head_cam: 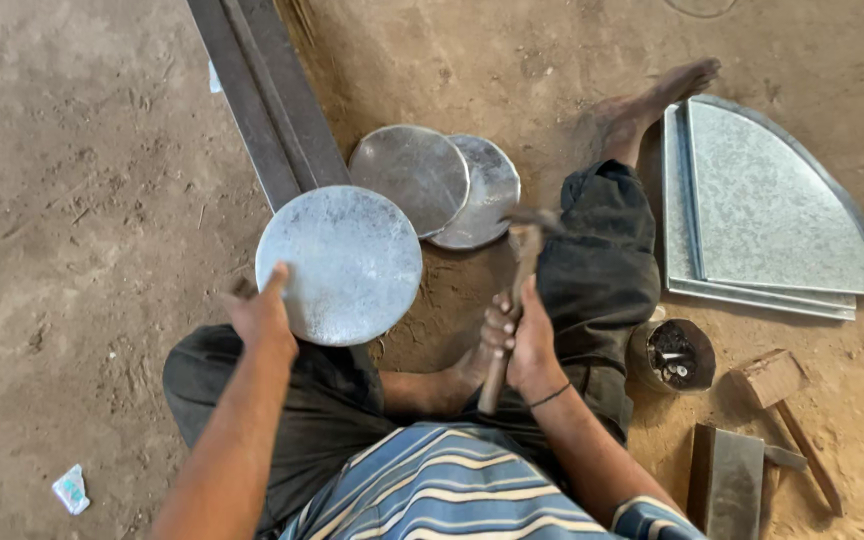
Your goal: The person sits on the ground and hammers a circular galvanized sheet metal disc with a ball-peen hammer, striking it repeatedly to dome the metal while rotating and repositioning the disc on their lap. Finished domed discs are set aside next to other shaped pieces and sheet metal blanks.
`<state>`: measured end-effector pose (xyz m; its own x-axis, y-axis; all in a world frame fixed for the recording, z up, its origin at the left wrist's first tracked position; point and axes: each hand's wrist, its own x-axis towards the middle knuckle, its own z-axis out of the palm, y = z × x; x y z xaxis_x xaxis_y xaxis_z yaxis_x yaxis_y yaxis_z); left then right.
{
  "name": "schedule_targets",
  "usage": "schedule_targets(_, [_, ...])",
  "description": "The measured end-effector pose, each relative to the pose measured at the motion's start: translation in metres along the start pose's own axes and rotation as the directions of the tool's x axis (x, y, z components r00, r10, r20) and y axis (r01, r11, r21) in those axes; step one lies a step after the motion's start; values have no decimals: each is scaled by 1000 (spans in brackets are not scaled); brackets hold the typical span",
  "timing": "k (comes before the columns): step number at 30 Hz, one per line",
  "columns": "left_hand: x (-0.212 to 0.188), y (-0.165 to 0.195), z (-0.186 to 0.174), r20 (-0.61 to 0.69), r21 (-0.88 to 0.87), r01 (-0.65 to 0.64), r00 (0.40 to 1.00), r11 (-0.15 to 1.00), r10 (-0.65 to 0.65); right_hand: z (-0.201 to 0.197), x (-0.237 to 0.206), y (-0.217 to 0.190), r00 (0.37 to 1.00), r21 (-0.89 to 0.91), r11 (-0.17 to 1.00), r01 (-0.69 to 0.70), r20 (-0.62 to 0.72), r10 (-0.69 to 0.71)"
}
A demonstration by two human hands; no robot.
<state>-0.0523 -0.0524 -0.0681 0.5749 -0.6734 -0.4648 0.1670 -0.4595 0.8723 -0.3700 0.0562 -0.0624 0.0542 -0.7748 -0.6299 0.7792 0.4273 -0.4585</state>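
Centrally, the left hand [260, 312] pinches the 8 o'clock rim of a round, dull grey sheet-metal disc [340, 263] resting on a long dark steel bar [264, 95]; the right hand [518, 338] is closed around the wooden handle of a hammer [512, 300], its blurred head at 12 o'clock of that hand. Two more flat discs [437, 185] overlap on the dusty dirt floor [72, 180] at 1 o'clock of the held disc; quarter-round galvanised, spangled sheets [767, 215] lie stacked at 3 o'clock, well apart.

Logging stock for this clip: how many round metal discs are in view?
3. One disc is held at its edge by the left hand, resting on the steel bar. Two overlapping discs lie on the ground behind it. More could be hidden beneath.
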Motion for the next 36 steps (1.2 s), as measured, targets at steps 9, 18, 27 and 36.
schedule_targets(9, [37, 47, 13, 401, 351, -76, 913, 933, -77, -11, 8, 9, 958, -207, 937, -280, -116, 261])
schedule_targets(18, [33, 6, 4, 316, 87, -120, 945, 989, 87, -10, 6, 17, 948, -220, 922, -318, -42, 317])
schedule_targets(27, [13, 1, 4, 156, 77, 38, 987, 996, -50, 13, -7, 16, 984, -347, 921, -176, -47, 170])
schedule_targets(36, [4, -6, 8, 119, -72, -54, 991, 996, 62, -1, 0, 23, 958, -272, 919, -285, -63, 279])
